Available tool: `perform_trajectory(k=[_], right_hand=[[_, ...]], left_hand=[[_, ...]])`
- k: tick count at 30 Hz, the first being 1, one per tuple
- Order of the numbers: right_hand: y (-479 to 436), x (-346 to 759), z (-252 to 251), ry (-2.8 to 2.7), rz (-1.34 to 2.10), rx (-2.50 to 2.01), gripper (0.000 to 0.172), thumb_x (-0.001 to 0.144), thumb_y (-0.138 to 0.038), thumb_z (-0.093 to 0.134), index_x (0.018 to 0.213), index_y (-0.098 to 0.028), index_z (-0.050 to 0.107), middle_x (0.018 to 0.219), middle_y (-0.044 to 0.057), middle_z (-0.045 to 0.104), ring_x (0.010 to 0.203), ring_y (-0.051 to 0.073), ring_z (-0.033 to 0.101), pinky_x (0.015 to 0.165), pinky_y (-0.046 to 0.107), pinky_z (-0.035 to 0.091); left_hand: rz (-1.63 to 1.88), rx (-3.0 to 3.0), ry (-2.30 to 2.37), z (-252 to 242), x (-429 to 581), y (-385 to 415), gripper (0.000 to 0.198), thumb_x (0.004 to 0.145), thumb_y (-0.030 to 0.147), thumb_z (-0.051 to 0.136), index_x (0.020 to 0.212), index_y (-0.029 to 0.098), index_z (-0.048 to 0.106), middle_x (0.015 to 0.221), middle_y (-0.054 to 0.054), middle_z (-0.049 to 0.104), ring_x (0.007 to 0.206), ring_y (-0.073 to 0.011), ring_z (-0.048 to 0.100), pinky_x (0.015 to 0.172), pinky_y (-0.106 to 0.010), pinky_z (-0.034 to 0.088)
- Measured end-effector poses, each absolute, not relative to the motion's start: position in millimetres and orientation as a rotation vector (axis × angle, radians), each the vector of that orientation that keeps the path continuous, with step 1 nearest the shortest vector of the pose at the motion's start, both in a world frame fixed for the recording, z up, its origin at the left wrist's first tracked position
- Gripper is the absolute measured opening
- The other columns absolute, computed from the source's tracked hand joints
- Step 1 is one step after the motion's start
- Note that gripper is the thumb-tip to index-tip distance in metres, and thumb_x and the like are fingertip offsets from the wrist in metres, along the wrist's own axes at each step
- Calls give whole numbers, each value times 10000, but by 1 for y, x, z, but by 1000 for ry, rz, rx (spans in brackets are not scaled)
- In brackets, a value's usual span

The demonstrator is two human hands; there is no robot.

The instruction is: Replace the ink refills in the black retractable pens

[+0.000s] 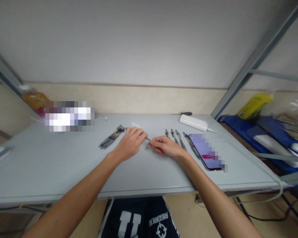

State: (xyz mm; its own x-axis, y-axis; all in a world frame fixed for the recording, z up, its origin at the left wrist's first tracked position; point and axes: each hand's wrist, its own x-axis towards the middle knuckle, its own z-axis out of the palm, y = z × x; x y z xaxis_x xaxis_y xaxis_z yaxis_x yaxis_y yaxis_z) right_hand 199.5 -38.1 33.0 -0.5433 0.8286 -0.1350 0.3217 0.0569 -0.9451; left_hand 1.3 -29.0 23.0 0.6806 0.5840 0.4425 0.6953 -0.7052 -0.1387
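Observation:
My left hand [133, 140] and my right hand [164, 145] meet over the middle of the grey table [139, 175]. Between them is a thin dark pen-like piece [148, 138], with the fingers of both hands closed on its ends. Something small and red shows at my right fingertips. A bundle of dark pens [111, 137] lies left of my left hand. Several similar pens [180, 138] lie side by side, just beyond and to the right of my right hand, one of them along the phone's left edge.
A phone [206, 152] lies at the right, below a white power strip [193, 123] with a cable. A screwdriver [186, 113] lies near the wall. A blurred-out object [69, 117] and an orange bottle [34, 99] stand at the back left. Metal posts flank the table.

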Motion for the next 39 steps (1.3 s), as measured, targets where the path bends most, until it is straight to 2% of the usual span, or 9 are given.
perform_trajectory(k=[5,8,14,17,21,24,29,35,39], right_hand=[[-41,196,47,-2355,1003,-1349,168,770,-222,495,668,-131,593,557,-14,517,524,90,404,509,216,275],[-43,188,48,-2330,722,-1545,249,803,-222,420,674,-126,610,645,55,598,608,130,484,552,235,302],[-44,180,47,-2129,1232,-1695,299,787,-295,416,547,-153,527,411,-35,367,407,98,345,439,240,256],[-47,173,44,-2220,1118,-1686,312,793,-315,431,584,-136,579,455,2,482,440,113,424,459,240,296],[-56,159,37,-2381,641,-1732,348,827,-316,408,782,-104,681,771,157,690,700,214,623,592,274,395],[-62,153,34,-2415,436,-1821,393,862,-324,359,901,-114,689,889,191,691,798,263,652,659,320,439],[-65,153,34,-2480,219,-1843,389,895,-291,334,951,-127,682,883,185,683,840,277,653,683,344,465],[-64,152,34,-2520,133,-1817,379,903,-243,328,935,-124,686,868,193,680,831,274,656,690,347,473],[-58,153,39,-2488,177,-1814,390,890,-286,336,953,-113,679,908,209,676,856,289,649,693,354,468]], left_hand=[[-345,-2540,-916,20,17,-39,251,899,171,331,1034,168,543,933,-96,570,859,-233,466,743,-390,306],[-355,-2536,-930,19,21,-42,264,899,173,322,1064,161,528,948,-106,568,875,-233,469,753,-392,305],[-367,-2528,-953,17,24,-41,143,839,169,419,841,154,562,828,-98,574,816,-239,490,725,-380,332],[-405,-2517,-1054,12,24,-40,167,831,130,427,744,161,567,699,-86,578,740,-224,515,669,-355,345],[-393,-2525,-1234,9,23,-41,210,822,104,438,702,167,598,630,-82,605,688,-208,560,648,-333,372],[-320,-2516,-1350,12,25,-43,206,803,104,455,714,163,632,653,-96,643,699,-212,597,639,-322,394],[-186,-2496,-1503,17,29,-45,209,794,128,459,766,159,663,708,-120,681,723,-242,634,604,-317,415],[-172,-2491,-1573,13,28,-44,228,812,152,428,789,166,654,724,-125,680,694,-259,631,552,-320,394],[-308,-2451,-1469,11,26,-43,197,805,136,436,791,171,629,718,-107,650,751,-246,594,637,-347,391]])
